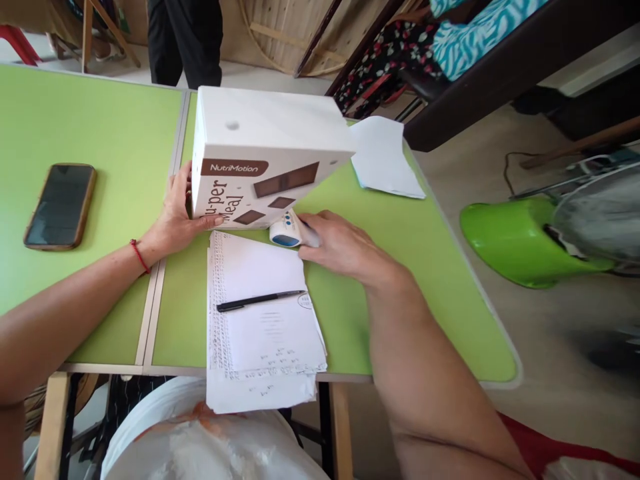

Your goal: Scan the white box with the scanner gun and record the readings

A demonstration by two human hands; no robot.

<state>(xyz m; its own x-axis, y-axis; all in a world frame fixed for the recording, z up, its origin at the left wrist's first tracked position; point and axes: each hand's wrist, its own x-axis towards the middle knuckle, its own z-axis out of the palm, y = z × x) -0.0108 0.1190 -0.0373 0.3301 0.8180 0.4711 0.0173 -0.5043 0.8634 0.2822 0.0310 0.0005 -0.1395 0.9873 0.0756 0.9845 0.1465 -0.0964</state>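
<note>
A white NutriMotion box [270, 127] with brown print stands upright on the green table. My left hand [177, 213] grips its lower left corner, thumb across the front, other fingers partly hidden behind the side. Closed around a white handheld device [287, 230] with a blue oval end and blue dots, like an infrared thermometer, is my right hand [340, 243]. That device lies low against the box's front bottom edge; whether they touch I cannot tell. Just in front is a stack of written papers [265, 347], with a black pen [260, 301] on top.
A phone [61, 207] lies on the left part of the green table [125, 133]. More white sheets [385, 157] are at the right back edge. A bright green stool or bin [515, 240] is on the floor at right. A person in dark trousers [185, 40] stands beyond the table.
</note>
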